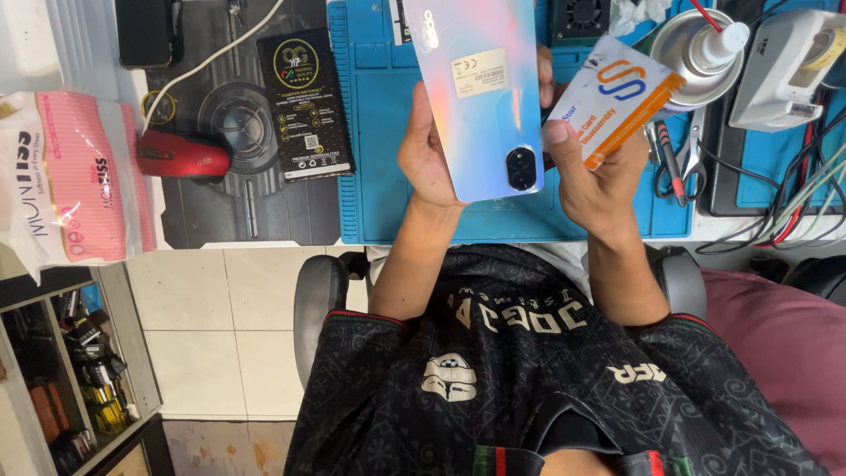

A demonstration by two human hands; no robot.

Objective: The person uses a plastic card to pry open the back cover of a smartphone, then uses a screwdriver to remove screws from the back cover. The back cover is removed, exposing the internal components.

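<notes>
Head view, left hand: the left hand (429,154) is wrapped around the left long edge of a smartphone (480,92), palm behind it, holding it tilted above the mat.
Head view, smartphone: its pearly blue-pink back faces the camera, the dark camera block sits near the lower edge, a pale sticker lies mid-back, and the top corner runs out of the frame.
Head view, right hand: the right hand (599,172) pinches a white and orange plastic card (614,97), thumb on its face, closed firmly on it.
Head view, card edge: the card's left edge lies right beside the phone's right long edge; whether it has entered the seam cannot be told.
Head view, mat: a blue work mat (379,194) lies under both hands, its near edge running just along the desk's front.
Head view, left side: a black flat package (306,101) overlaps the mat's left edge; a red mouse (183,155) lies further left on a dark pad, and a pink and white pouch (75,176) hangs over the desk's edge.
Head view, right side: scissors (692,154), a metal bowl (696,53) with a white bottle and a tangle of cables crowd that border, close to the right hand.
Head view, open room: bare mat shows below the phone, between the forearms.
</notes>
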